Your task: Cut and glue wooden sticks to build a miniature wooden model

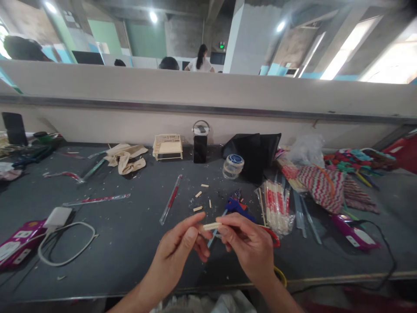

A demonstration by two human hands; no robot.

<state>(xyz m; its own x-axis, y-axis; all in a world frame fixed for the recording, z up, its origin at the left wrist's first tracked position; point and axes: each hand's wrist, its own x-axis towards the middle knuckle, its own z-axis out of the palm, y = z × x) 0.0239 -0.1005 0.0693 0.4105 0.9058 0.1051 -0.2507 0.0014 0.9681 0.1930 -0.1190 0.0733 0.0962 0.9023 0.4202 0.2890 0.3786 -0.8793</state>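
Observation:
Short pale wooden sticks (211,226) lie side by side between my two hands, above the front part of the table. My left hand (182,239) pinches their left end, and my right hand (247,241) grips the right end between thumb and fingers. Just beyond my hands, several cut stick pieces (197,209) are scattered on the dark tabletop. A blue glue gun (239,208) with a clear glue stick lies behind my right hand, which partly hides it. Red-handled scissors (273,237) show beside that hand.
A small wooden furniture model (168,147) and a phone (200,148) stand at the back. To the right are a clear jar (233,167), a packet of wrapped chopsticks (276,204) and a purple power strip (355,232). A white charger (57,218) with a looped cable is left.

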